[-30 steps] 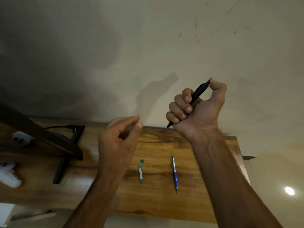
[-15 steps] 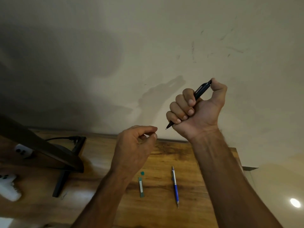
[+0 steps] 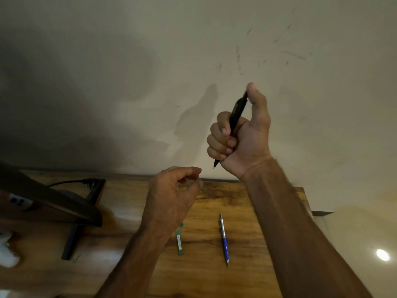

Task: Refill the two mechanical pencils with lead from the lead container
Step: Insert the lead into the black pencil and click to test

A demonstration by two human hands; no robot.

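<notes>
Your right hand (image 3: 242, 138) fists black pencil (image 3: 236, 115), now steeper | left hand (image 3: 171, 196) pinched, contents unclear, lower | blue pencil (image 3: 224, 240) on counter (image 3: 247, 211)

Right hand (image 3: 242, 136) raised in a closed fist, thumb extended upward; left hand (image 3: 171, 196) lower, fingers curled, thumb and forefinger pinched together; both forearms bare.
</notes>
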